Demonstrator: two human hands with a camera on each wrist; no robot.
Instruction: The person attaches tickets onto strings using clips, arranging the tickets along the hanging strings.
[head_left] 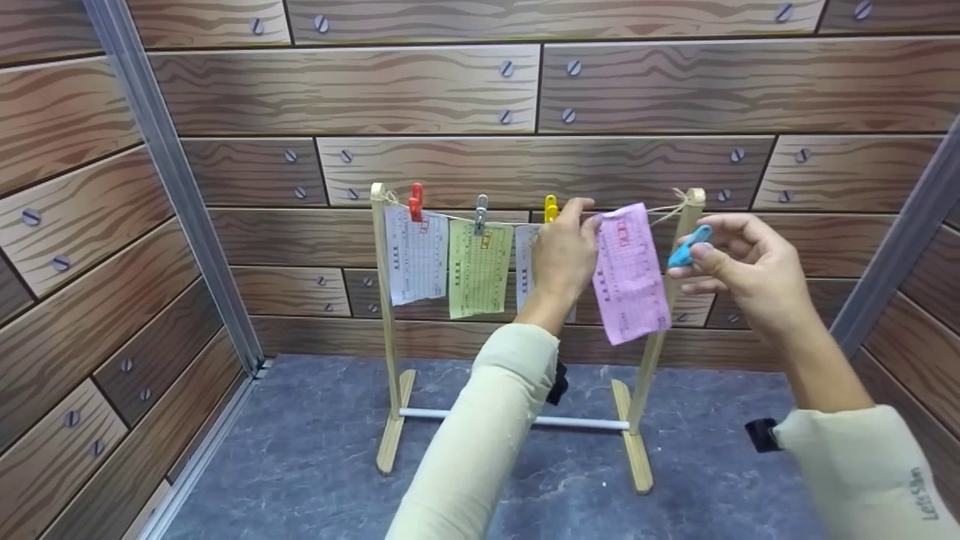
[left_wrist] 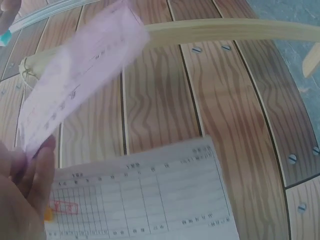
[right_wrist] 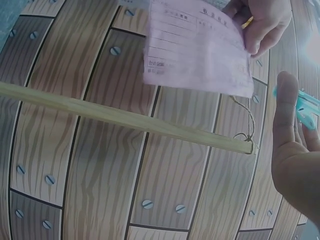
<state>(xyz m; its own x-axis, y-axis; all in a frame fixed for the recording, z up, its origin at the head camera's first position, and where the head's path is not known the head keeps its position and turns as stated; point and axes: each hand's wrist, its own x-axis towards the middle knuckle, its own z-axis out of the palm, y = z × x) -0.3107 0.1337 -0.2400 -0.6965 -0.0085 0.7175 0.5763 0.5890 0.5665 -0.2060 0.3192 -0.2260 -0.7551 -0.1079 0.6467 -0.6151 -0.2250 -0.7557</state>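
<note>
A pink paper slip point(head_left: 631, 277) hangs slightly tilted at the right part of the string point(head_left: 664, 210). My left hand point(head_left: 564, 251) pinches its upper left edge, as the left wrist view also shows. To the right of the slip, my right hand point(head_left: 754, 270) holds a blue clothespin point(head_left: 690, 246) between thumb and fingers. Along the string hang a white slip point(head_left: 416, 259) under a red clothespin point(head_left: 416, 202), a yellow-green slip point(head_left: 480, 274) under a grey clothespin point(head_left: 481, 215), and another white slip point(left_wrist: 145, 195) under a yellow clothespin point(head_left: 551, 208). My left hand partly hides that last slip.
The string is tied between two wooden posts; the left post point(head_left: 386, 300) and right post point(head_left: 645, 375) stand on flat feet joined by a white rod point(head_left: 585, 423). Wood-patterned panels point(head_left: 480, 90) enclose the dark marbled surface point(head_left: 315, 465) at the back and sides.
</note>
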